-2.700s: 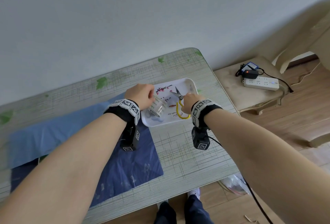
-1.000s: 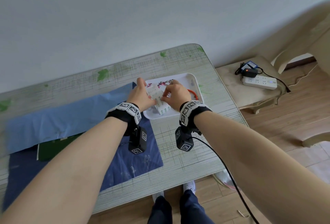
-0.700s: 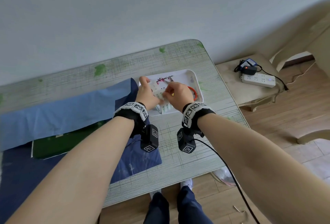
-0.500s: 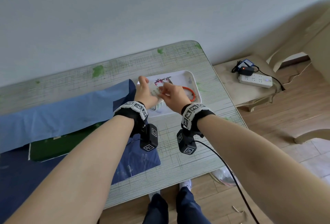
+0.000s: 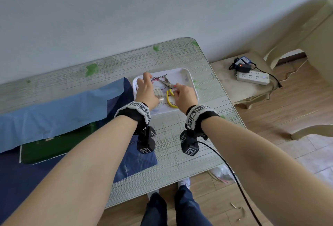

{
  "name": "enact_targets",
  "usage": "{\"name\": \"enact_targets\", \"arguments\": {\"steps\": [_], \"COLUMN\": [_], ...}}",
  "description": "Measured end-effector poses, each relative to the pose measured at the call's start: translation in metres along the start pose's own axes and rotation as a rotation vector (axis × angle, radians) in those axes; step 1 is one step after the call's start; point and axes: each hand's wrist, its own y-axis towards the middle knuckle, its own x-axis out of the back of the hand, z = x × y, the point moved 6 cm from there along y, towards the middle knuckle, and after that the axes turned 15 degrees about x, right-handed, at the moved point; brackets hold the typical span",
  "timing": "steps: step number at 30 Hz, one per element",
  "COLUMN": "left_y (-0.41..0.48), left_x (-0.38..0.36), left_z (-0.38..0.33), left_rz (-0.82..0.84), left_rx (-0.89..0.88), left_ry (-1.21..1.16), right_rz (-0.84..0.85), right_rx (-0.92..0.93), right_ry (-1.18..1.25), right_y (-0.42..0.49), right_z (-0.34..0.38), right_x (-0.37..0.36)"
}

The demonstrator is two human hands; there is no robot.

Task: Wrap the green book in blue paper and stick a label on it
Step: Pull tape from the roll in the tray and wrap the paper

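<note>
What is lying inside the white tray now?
The tray holds scissors with yellow handles and a printed label sheet. The left hand covers part of the sheet, and the right hand part of the handles; anything beneath the hands cannot be seen.

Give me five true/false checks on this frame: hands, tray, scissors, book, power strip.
1. The left hand and the right hand are both over the white tray. True.
2. The yellow-handled scissors are in the tray. True.
3. The green book is fully wrapped. False: part of its cover is bare, below the edge of the light blue paper.
4. The power strip lies in the tray. False: it is on the low side table to the right.
5. The tray lies left of the book. False: it lies to the right of it.
</note>
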Motion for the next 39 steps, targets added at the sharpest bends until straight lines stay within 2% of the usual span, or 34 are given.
{"name": "enact_targets", "arguments": {"steps": [5, 8, 11, 15, 18, 24, 30, 34, 39], "left_y": [0.009, 0.008, 0.004, 0.004, 0.003, -0.018, -0.032, -0.042, -0.048], "left_x": [0.014, 0.016, 0.012, 0.008, 0.002, -0.023, -0.04, -0.057, -0.072], "left_z": [0.023, 0.035, 0.041, 0.055, 0.059, 0.067, 0.079, 0.082, 0.087], "left_rz": [0.014, 0.043, 0.066, 0.115, 0.169, 0.26, 0.302, 0.301, 0.209], "left_rx": [-0.04, -0.063, -0.089, -0.061, -0.066, -0.064, -0.062, -0.033, 0.073], "left_ry": [-0.019, 0.026, 0.081, 0.073, 0.08, 0.078, 0.068, -0.004, -0.112], "right_rz": [0.161, 0.099, 0.108, 0.126, 0.071, 0.035, 0.05, 0.045, 0.001], "right_rx": [-0.019, -0.097, -0.127, -0.104, -0.072, -0.061, -0.057, -0.076, -0.11], "right_ry": [0.058, 0.059, 0.058, 0.103, 0.151, 0.414, 0.446, 0.437, 0.443], "right_y": [0.005, 0.009, 0.013, 0.011, 0.008, -0.014, -0.038, -0.053, -0.064], "right_z": [0.026, 0.03, 0.027, 0.035, 0.047, 0.046, 0.027, 0.013, 0.0], "right_x": [-0.033, -0.039, -0.04, -0.048, -0.051, -0.062, -0.073, -0.075, -0.076]}}
